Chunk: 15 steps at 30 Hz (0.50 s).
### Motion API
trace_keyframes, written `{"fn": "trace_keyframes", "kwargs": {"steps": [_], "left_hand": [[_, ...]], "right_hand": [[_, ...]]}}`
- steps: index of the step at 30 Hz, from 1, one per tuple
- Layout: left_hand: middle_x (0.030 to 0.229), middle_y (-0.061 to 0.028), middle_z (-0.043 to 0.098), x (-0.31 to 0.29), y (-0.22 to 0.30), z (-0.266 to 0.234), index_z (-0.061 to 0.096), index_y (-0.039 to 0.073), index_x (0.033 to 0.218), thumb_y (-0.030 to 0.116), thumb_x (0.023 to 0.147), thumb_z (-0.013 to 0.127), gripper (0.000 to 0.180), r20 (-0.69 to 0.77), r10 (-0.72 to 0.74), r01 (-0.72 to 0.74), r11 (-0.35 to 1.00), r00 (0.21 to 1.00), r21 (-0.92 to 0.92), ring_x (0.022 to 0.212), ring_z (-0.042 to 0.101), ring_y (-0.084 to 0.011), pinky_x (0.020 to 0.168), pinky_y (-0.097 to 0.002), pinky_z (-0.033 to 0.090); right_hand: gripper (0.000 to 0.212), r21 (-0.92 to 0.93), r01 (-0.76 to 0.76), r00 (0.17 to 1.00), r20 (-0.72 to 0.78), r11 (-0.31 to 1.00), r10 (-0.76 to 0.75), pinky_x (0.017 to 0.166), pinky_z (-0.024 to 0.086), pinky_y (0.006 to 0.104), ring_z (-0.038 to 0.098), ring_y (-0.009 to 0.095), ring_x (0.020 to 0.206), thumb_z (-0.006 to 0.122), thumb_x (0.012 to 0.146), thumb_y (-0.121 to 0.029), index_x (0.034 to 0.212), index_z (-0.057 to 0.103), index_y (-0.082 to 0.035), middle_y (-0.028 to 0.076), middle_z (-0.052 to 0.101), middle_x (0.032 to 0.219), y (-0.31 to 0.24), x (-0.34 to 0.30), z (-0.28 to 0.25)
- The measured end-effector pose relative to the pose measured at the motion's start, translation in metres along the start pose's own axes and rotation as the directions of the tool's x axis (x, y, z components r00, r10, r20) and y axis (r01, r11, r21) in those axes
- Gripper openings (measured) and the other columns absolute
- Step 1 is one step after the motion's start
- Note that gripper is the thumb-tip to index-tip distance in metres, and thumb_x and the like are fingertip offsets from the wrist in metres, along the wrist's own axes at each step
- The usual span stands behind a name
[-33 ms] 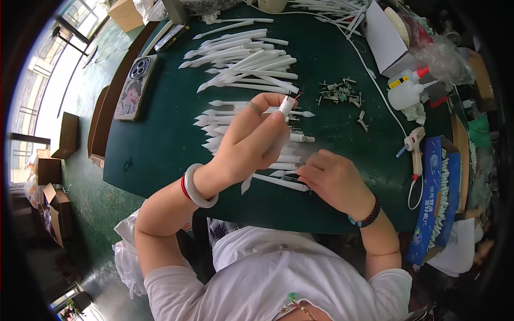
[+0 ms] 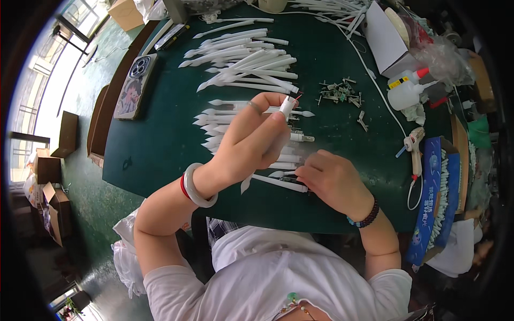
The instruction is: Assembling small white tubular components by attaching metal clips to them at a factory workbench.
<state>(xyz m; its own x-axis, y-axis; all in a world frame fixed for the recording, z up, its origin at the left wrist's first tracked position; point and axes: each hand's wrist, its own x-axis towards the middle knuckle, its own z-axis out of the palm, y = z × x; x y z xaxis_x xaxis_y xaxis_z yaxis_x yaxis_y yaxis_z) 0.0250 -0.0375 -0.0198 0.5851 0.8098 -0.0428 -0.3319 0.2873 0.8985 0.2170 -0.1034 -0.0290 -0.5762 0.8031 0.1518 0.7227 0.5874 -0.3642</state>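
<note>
Head view: a white plastic tube (image 2: 287, 108) with a thin red wire (image 2: 299, 97) poking out of its end was up over the middle of the dark green surface (image 2: 160, 155). Likely risks: the wire could have snagged or bent on the white pointed plastic sticks (image 2: 230, 54) bunched toward the far edge, if the tube had swung that way; a loose pinch could have let the tube slip or twist. The near row of white pointed sticks (image 2: 214, 130), packed close, could have rolled or scattered if either hand had brushed it. Left hand (image 2: 249, 139): barely any opening, thumb and index finger closed around the tube, other fingers curled under. Right hand (image 2: 340, 182): fingers curled, thumb and fingertips nearly together at the near row's ends, toward the near edge; couldn't tell whether it gripped or just touched something. Small green-and-silver parts (image 2: 342, 92) lay heaped between middle and right edge, apart from both hands.
</note>
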Motion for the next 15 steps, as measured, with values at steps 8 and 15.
{"fn": "trace_keyframes", "kwargs": {"steps": [8,15], "left_hand": [[0.060,-0.0023,0.044,-0.005,-0.002,0.003,0.039,0.004,0.116,0.019,0.095,0.036,0.025,0.004,0.011,-0.011,0.999,1.000,0.050,0.036,0.028,-0.0030,0.036,-0.0162,0.021],[0.060,-0.0005,0.043,-0.002,0.000,0.009,0.044,0.001,0.112,0.020,0.095,0.040,0.026,0.062,0.001,-0.009,0.993,0.998,0.122,0.039,0.030,-0.0020,0.038,-0.0161,0.023]], "right_hand": [[0.013,0.062,0.035,0.997,-0.074,0.997,-0.030,0.055,0.046,0.0312,0.054,0.020,0.066,0.066,0.068,-0.007,0.075,0.056,-0.008,0.003,0.052,0.073,-0.011,0.001,0.007],[0.018,-0.010,0.012,0.996,-0.091,1.000,-0.013,0.055,0.046,0.0313,0.054,0.022,0.067,0.065,0.065,-0.006,0.078,0.053,-0.007,0.005,0.050,0.072,-0.009,0.001,0.004]]}}
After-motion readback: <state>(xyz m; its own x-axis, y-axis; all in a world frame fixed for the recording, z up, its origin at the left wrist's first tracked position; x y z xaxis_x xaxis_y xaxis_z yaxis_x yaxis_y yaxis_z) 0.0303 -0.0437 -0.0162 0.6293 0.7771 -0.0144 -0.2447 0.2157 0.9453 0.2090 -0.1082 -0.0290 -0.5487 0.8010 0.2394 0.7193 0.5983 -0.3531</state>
